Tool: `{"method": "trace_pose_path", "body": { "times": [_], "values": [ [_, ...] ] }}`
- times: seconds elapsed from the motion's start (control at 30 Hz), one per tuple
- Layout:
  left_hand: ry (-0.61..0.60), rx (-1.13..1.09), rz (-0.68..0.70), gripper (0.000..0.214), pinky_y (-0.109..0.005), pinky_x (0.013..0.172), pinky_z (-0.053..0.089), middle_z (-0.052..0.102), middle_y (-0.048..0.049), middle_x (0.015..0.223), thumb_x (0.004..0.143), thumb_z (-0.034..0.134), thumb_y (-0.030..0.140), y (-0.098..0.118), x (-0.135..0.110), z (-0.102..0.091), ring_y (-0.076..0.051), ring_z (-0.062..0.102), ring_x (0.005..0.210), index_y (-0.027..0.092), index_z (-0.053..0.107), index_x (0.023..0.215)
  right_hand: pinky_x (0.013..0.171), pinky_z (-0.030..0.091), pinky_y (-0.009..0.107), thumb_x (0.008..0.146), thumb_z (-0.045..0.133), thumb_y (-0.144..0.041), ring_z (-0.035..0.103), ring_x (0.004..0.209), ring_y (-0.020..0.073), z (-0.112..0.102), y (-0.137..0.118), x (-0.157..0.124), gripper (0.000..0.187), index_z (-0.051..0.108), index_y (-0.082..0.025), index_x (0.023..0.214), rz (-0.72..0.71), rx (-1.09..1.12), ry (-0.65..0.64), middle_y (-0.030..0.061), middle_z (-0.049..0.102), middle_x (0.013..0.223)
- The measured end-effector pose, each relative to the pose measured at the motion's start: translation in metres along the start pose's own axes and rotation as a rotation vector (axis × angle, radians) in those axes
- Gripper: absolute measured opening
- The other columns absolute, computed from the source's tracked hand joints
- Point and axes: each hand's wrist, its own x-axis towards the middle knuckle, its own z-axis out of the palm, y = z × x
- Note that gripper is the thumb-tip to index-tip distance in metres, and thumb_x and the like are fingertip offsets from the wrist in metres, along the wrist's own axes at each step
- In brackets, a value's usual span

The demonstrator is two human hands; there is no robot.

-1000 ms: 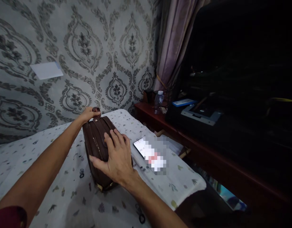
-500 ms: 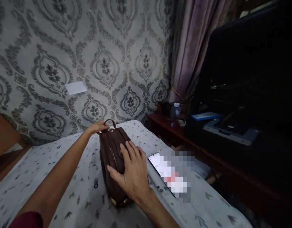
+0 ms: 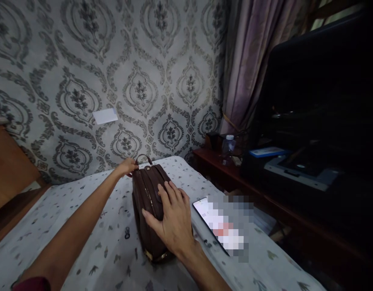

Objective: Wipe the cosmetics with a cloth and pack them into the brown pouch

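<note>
A dark brown bag lies lengthwise on a pale, leaf-patterned cloth, a little left of centre, its near end towards the person and its far end towards the papered wall. The right hand is spread loosely across the bag's near half, fingers reaching over the right side and thumb lying on the left, beside a zip on the top; it rests there with the fingers apart and nothing clenched in them. The left hand reaches to the far left corner, close by the arched handle, its fingers curled; whether they grip a strap or only touch the bag, I cannot tell, as the fingertips are hidden. The step in hand looks like steadying the bag with the right hand while the left works at the far end. From this position, the next move seems to call for the right hand to keep its light pressure, so that any pull at that corner does not swing the bag round towards the phone, which lies on the cloth to the right, near the bag but apart from it.
</note>
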Motion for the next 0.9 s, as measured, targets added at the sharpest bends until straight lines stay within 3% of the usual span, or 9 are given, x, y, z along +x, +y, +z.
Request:
{"method": "trace_pose_path", "body": {
  "times": [0.17, 0.37, 0.5, 0.7, 0.9],
  "values": [
    [0.094, 0.009, -0.004, 0.025, -0.027, 0.061, 0.054, 0.064, -0.0016, 0.088, 0.095, 0.059, 0.037, -0.005, 0.000, 0.010, -0.011, 0.061, 0.069, 0.013, 0.063, 0.100, 0.107, 0.037, 0.052, 0.087, 0.059, -0.060, 0.053, 0.129, 0.0337, 0.001, 0.000, 0.000, 0.065, 0.061, -0.011, 0.129, 0.000, -0.007, 0.012, 0.0208, 0.063, 0.133],
    [0.103, -0.076, 0.050, 0.015, -0.023, 0.052, 0.047, 0.058, 0.0027, 0.069, 0.092, 0.055, 0.030, -0.008, -0.008, 0.010, -0.011, 0.055, 0.057, 0.016, 0.059, 0.088, 0.108, 0.036, 0.051, 0.086, 0.059, -0.061, 0.054, 0.128, 0.0336, 0.000, -0.001, 0.000, 0.067, 0.061, -0.009, 0.128, 0.002, 0.000, 0.008, 0.0197, 0.064, 0.131],
    [0.056, -0.106, 0.058, 0.013, -0.022, 0.053, 0.049, 0.060, 0.0019, 0.069, 0.085, 0.056, 0.031, -0.005, -0.013, 0.005, -0.014, 0.060, 0.062, 0.019, 0.055, 0.083, 0.109, 0.035, 0.051, 0.086, 0.060, -0.060, 0.053, 0.129, 0.0334, 0.000, -0.001, 0.000, 0.066, 0.062, -0.009, 0.128, 0.013, 0.005, -0.007, 0.0190, 0.064, 0.132],
    [0.018, -0.014, 0.033, 0.012, -0.024, 0.053, 0.047, 0.066, -0.0005, 0.075, 0.076, 0.065, 0.027, 0.018, -0.002, 0.000, -0.016, 0.062, 0.067, 0.018, 0.058, 0.079, 0.109, 0.036, 0.052, 0.085, 0.062, -0.058, 0.052, 0.130, 0.0333, 0.000, 0.000, 0.000, 0.066, 0.061, -0.009, 0.129, 0.015, 0.022, -0.008, 0.0195, 0.064, 0.132],
    [-0.050, 0.030, 0.043, 0.018, -0.029, 0.066, 0.054, 0.069, -0.0029, 0.093, 0.090, 0.064, 0.030, 0.044, 0.013, 0.019, -0.016, 0.066, 0.079, 0.015, 0.064, 0.099, 0.107, 0.037, 0.054, 0.086, 0.060, -0.060, 0.053, 0.129, 0.0344, 0.001, 0.000, -0.001, 0.067, 0.060, -0.010, 0.130, 0.018, 0.036, -0.006, 0.0206, 0.062, 0.134]
  ]
}}
